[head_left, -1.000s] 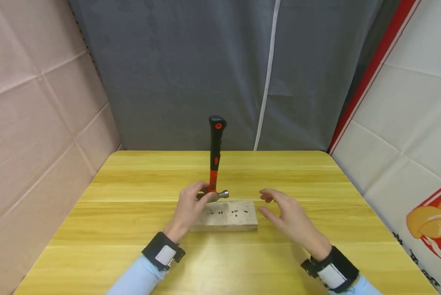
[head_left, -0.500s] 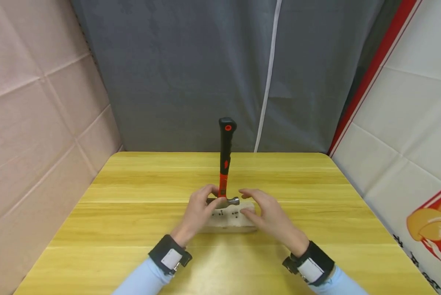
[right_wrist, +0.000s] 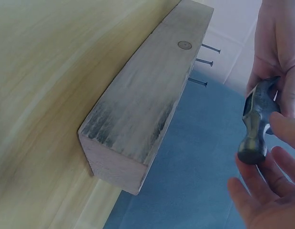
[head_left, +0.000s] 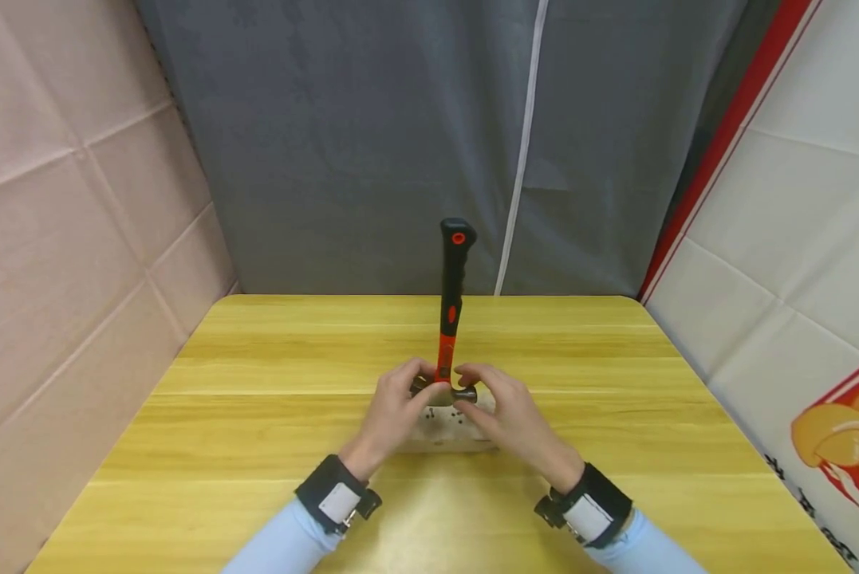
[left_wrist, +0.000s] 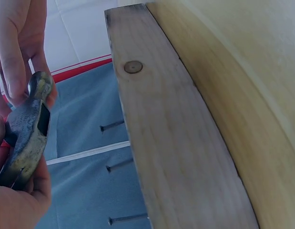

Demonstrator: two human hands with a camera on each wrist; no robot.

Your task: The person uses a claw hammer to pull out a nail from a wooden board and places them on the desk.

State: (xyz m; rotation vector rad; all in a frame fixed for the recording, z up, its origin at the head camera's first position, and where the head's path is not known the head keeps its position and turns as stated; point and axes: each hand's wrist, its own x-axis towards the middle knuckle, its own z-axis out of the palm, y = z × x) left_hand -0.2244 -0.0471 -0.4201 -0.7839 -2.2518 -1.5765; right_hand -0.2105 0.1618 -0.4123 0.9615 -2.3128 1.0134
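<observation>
A claw hammer (head_left: 452, 295) with a black and red handle stands handle-up, its metal head (right_wrist: 260, 107) lowest. My left hand (head_left: 393, 406) grips the claw side of that head between thumb and fingers. Around the striking face, my right hand (head_left: 511, 414) holds its thumb and fingers spread. Its fingertips are close to the face or touching it; firm contact is not clear. Below and in front lies a pale wooden block (head_left: 447, 441), partly hidden by both hands. Several nails (left_wrist: 120, 165) stick up from its top, shown sideways in the wrist views.
The block rests on a yellow wood-grain table (head_left: 293, 343). A grey curtain (head_left: 343, 159) hangs behind the table's far edge. Pale fabric walls (head_left: 77, 239) flank both sides, the right one with a red border.
My left hand has carried the upright hammer to the right over the block. My right hand has come in from the right to the hammer's striking face.
</observation>
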